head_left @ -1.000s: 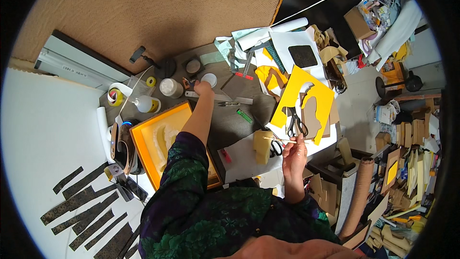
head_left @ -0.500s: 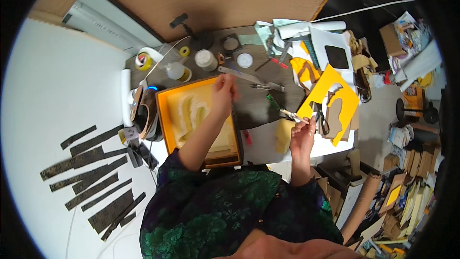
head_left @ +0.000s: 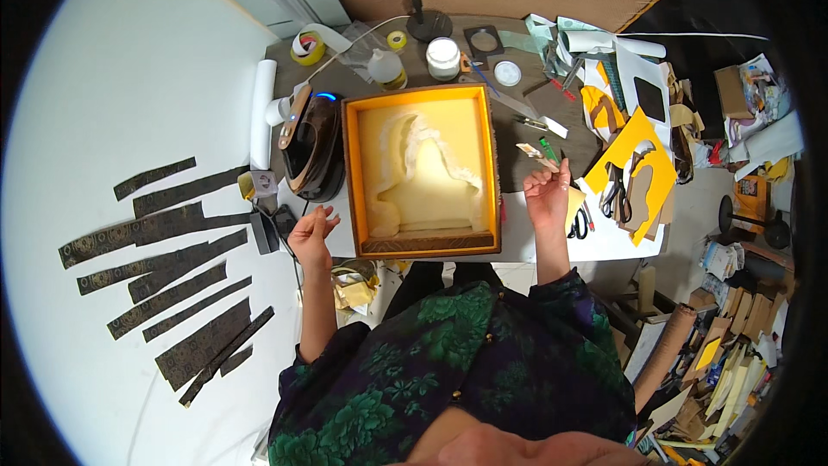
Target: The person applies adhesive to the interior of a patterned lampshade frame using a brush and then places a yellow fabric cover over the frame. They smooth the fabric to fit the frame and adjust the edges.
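A shallow box with a yellow-orange inner rim and dark patterned sides stands in front of me. Pale yellow foam fills it, with a bell-like hollow outlined by rough whitish edges. My left hand is beside the box's lower left corner, fingers loosely bent and apart, with nothing visible in them. To the right of the box, my right hand is raised palm up. Its fingertips pinch a small pale, flat-ended stick, whose exact kind I cannot make out. A green-handled tool lies just beyond the fingers.
A dark rounded appliance with a blue light stands left of the box. Behind are a white jar, a bottle and tape. Scissors and a yellow cut-out sheet lie right. Dark strips hang left.
My left hand has moved from over the box to its lower left side. The box now sits straighter, no longer slanted. The whole view has shifted as well.
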A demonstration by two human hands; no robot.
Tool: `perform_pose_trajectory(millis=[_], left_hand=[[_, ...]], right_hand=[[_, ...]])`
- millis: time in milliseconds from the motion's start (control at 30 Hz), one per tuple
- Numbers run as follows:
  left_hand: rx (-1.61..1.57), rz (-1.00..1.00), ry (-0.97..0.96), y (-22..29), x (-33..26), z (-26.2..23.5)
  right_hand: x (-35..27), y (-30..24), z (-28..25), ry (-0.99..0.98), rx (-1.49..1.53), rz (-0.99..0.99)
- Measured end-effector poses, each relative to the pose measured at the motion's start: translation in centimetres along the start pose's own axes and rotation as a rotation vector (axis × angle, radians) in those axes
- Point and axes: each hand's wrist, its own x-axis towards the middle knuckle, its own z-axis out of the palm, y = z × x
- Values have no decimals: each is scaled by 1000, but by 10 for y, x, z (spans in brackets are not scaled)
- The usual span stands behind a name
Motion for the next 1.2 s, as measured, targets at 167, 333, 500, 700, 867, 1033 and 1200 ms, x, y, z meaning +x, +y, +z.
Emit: perform_pose_trajectory(millis=[167, 333, 500, 700, 867, 1033, 1200], left_hand=[[15, -107, -3, -9, -6, -30], [17, -187, -5, -37, -6, -59], [-49, -203, -66, -58, -18, -69], [26, -123, 9, -111, -28, -98], [77, 64, 143, -152, -49, -104], [-43, 273, -15, -204, -82, -134], [-73, 258, 5, -242, -144, -182]], right_hand=[[-11, 16, 1, 30, -5, -29], [-21, 24, -13, -13, 17, -40], [-21, 16, -32, -80, 29, -66], [-10, 8, -54, -300, 172, -58], [-29, 6, -96, -431, 256, -60], [-79, -10, -162, -538, 320, -142], [-158, -31, -260, -423, 322, -257]])
